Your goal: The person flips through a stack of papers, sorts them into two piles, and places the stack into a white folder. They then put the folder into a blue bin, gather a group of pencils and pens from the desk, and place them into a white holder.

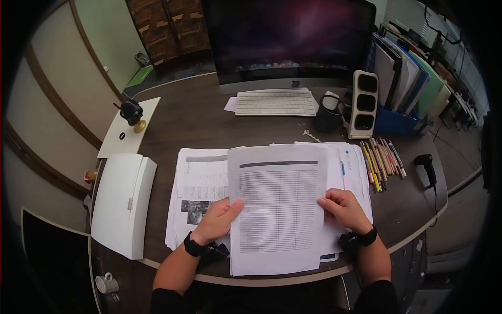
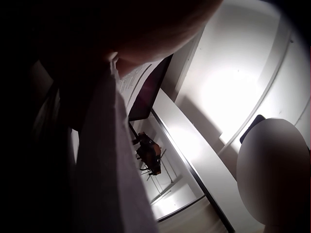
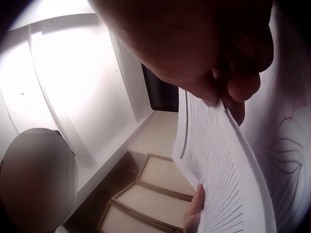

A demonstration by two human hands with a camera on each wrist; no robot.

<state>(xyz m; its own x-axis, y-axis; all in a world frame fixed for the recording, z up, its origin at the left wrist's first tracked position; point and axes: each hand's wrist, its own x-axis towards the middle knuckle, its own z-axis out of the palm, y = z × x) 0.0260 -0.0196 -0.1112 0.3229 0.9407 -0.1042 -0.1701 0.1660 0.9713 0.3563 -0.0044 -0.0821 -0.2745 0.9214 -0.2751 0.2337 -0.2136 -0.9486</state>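
Observation:
A sheaf of printed sheets (image 1: 277, 209) with a ruled table on its top page is held up over the front of the desk. At its left edge my left hand (image 1: 217, 219) grips it, thumb lying on the front page. My right hand (image 1: 345, 209) pinches the right edge between thumb and fingers. In the right wrist view the sheaf (image 3: 214, 145) bows slightly and shows several layers along its edge. Behind and below it lie more papers: a left pile (image 1: 188, 178) with a dark picture and a right pile (image 1: 358, 165), both partly covered by the sheaf.
A white printer-like box (image 1: 120, 204) stands at the left. Pens and pencils (image 1: 381, 162) lie right of the papers, near a black barcode scanner (image 1: 426, 170). Farther back are a keyboard (image 1: 274, 103), a monitor (image 1: 293, 42), an organizer (image 1: 364, 104) and file folders (image 1: 405, 73).

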